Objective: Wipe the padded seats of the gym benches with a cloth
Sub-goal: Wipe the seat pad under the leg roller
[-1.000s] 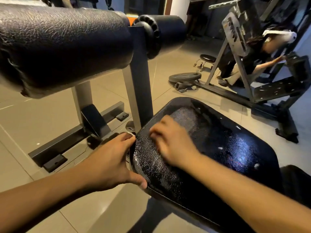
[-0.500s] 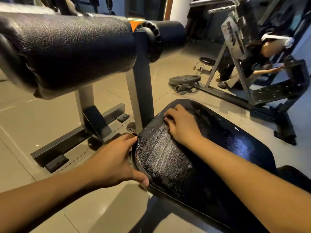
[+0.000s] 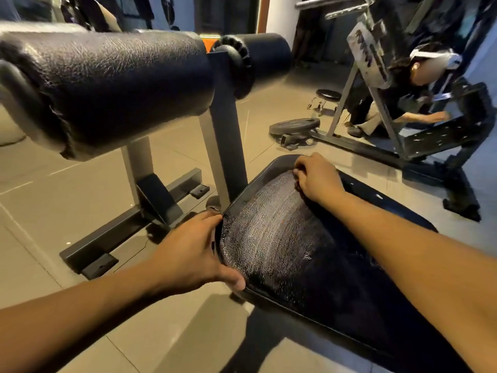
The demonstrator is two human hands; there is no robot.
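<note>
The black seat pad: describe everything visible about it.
The black seat pad is a broad, rounded slab in cracked, glossy leather-like vinyl with a raised rim, tilted toward the camera on its frame. A pale streaked film covers its left half; small white flecks dot the rest. The left hand grips its left edge, thumb on the near rim. The right hand presses fisted near the far edge; any cloth beneath is hidden. The upright post stands just beyond its left corner.

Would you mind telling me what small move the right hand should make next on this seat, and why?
Probably draw the right hand back toward the body along the right side of the padded seat. It sits at the seat's far edge, the wet streaks cover only the left part, and the left hand steadies the near left edge.
</note>
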